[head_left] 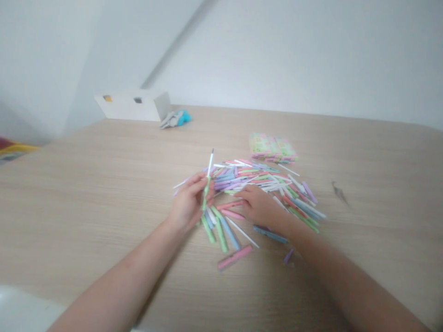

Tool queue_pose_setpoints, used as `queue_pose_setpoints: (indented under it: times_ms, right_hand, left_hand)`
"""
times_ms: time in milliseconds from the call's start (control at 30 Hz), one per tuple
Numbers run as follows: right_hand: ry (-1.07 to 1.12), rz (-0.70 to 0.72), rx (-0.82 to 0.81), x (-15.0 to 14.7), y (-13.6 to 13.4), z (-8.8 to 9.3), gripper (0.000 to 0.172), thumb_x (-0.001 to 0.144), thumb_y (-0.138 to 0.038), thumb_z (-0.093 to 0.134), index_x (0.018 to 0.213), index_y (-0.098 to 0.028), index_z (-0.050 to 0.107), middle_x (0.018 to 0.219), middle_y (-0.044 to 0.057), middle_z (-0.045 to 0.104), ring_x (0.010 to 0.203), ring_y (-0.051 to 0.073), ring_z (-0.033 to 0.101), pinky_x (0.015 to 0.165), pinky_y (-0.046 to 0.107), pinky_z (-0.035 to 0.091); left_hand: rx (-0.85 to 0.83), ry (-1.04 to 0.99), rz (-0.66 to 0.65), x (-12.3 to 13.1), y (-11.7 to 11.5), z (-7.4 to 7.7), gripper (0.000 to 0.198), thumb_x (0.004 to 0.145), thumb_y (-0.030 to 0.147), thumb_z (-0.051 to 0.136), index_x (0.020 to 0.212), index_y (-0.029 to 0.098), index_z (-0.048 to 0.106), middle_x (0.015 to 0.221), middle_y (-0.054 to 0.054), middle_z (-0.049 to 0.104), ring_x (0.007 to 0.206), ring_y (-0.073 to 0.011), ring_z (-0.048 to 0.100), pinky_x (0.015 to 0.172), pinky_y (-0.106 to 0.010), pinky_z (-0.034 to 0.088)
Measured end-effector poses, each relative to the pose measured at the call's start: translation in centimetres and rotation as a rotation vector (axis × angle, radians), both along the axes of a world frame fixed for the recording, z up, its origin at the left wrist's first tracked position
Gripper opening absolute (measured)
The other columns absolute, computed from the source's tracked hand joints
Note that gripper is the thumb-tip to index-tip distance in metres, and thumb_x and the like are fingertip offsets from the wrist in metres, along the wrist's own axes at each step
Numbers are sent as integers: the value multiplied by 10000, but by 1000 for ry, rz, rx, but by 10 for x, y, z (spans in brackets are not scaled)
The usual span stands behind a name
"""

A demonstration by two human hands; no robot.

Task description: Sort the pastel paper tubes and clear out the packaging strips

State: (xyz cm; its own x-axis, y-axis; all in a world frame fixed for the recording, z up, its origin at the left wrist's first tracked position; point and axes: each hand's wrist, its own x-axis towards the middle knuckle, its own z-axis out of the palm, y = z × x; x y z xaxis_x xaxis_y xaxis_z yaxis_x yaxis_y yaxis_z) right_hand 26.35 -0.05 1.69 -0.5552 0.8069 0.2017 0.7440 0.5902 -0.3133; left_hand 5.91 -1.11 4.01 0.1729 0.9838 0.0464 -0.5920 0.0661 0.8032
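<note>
My left hand (188,203) is closed round a slim pen (206,190) with a green lower part. Its white upper length stands upright above my fingers and ends in a dark tip. My right hand (259,205) is over the pile, fingers curled together at its near side; what they hold, if anything, is hidden. The pile (238,177) mixes thin white sticks with green, blue, purple and pink pen parts. Below my hands, several green tubes (221,235) fan out beside a pink piece (235,257). A blue piece (270,234) lies under my right forearm.
Behind the pile sit stacked pink-and-green printed packs (272,146). A white box (131,105) with cut-out holes stands at the back left, with a grey and blue bundle (177,118) beside it. A small dark object (340,193) lies right on the wooden table (387,221).
</note>
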Motion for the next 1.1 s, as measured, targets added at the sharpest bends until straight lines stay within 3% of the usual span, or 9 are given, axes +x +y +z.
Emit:
queue_pose_setpoints:
  times_ms: [167, 300, 400, 533, 733, 1100]
  right_hand:
    - [110, -25, -15, -15, -18, 11, 181, 876, -122, 501, 906, -147, 678, 895, 78, 642, 892, 190, 557, 829, 316, 429]
    - [118, 205, 6, -40, -44, 11, 247, 878, -214, 558, 1110, -175, 633, 1091, 90, 613, 1057, 211, 521, 949, 348, 399]
    - [45, 275, 41, -52, -52, 3, 257, 877, -230, 558, 1122, -206, 629, 1182, 99, 579, 1153, 241, 478, 993, 400, 373]
    - [0, 244, 37, -48, -46, -6, 245, 889, -195, 525, 1112, -185, 628, 1190, 111, 592, 1178, 238, 484, 1014, 416, 372]
    - [13, 177, 25, -25, -38, -5, 312, 882, -148, 507, 1173, -167, 619, 1350, 128, 527, 1292, 237, 419, 1087, 425, 323]
    - [27, 12, 11, -3, -30, 3, 313, 858, -96, 491, 1125, -155, 643, 1217, 137, 599, 1166, 241, 506, 1018, 442, 399]
  left_hand:
    - [0, -26, 28, -5, 2, 1, 107, 785, 160, 612, 886, 138, 582, 593, 29, 518, 427, -66, 424, 372, -172, 347]
    - [-8, -24, 39, -6, 3, 3, 122, 765, 165, 633, 865, 150, 564, 571, 41, 518, 413, -66, 428, 375, -175, 348]
    - [1, -15, 53, -6, 3, 5, 149, 741, 167, 656, 852, 154, 557, 565, 45, 517, 409, -67, 429, 370, -174, 341]
    - [-6, -11, 84, -6, 4, 7, 152, 733, 158, 655, 852, 154, 560, 583, 37, 528, 406, -72, 435, 358, -179, 349]
    - [8, 9, 45, -8, 4, 9, 100, 772, 175, 622, 856, 161, 571, 534, 41, 502, 392, -79, 447, 378, -185, 390]
    - [18, 6, 59, -10, 5, 6, 56, 787, 171, 604, 840, 156, 592, 569, 26, 540, 407, -69, 468, 386, -168, 407]
